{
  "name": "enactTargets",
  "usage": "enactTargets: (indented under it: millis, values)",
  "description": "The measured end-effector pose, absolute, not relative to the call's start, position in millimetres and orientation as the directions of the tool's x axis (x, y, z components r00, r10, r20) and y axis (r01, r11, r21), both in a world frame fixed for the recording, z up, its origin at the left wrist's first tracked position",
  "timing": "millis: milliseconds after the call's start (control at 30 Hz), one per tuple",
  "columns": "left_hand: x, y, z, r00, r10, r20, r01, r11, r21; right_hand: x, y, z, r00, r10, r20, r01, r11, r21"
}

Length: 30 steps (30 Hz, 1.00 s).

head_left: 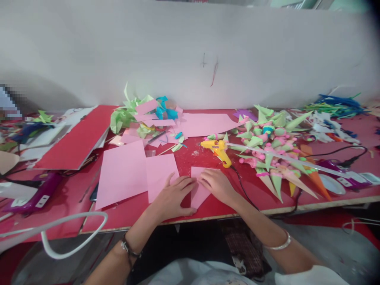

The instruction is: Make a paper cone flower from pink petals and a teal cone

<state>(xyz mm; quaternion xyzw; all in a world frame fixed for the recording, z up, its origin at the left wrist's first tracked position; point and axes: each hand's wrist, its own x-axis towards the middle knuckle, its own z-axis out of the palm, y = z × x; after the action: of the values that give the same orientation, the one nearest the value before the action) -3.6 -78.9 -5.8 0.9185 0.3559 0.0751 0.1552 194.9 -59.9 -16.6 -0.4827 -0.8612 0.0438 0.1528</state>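
A small piece of pink paper [199, 194] lies near the table's front edge, between my two hands. My left hand [175, 194] rests at its left side, palm down, fingers stretched out and thumb apart. Over the top and right of that piece bends my right hand [219, 185], its fingers close together and pressing on the paper, with the tips near those of my left hand. What is under the right fingers is hidden. Left of my hands lie a larger pink sheet [122, 174] and a second pink sheet [160, 172], partly overlapping.
A yellow glue gun [218, 150] with a long clear glue stick [285, 158] lies behind my right hand. Paper cones with pink trim [273, 142] are heaped at right. Paper scraps [148, 114] pile up at the back. Purple power strips [44, 194] stand at both sides.
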Motion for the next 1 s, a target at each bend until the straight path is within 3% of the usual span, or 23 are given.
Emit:
enactTargets:
  millis: [633,1000]
  values:
    - [-10.3,-81.7,1.8,0.740,0.669,-0.070,0.654,-0.691,0.309,196.1,-62.2,-15.0,-0.450,0.860,0.241,0.834,0.501,-0.231]
    - [-11.5,-88.7,-0.6,0.779,0.626,-0.029,0.609,-0.745,0.273,192.2,-63.3,-13.3,-0.462,0.854,0.238,0.830,0.511,-0.224]
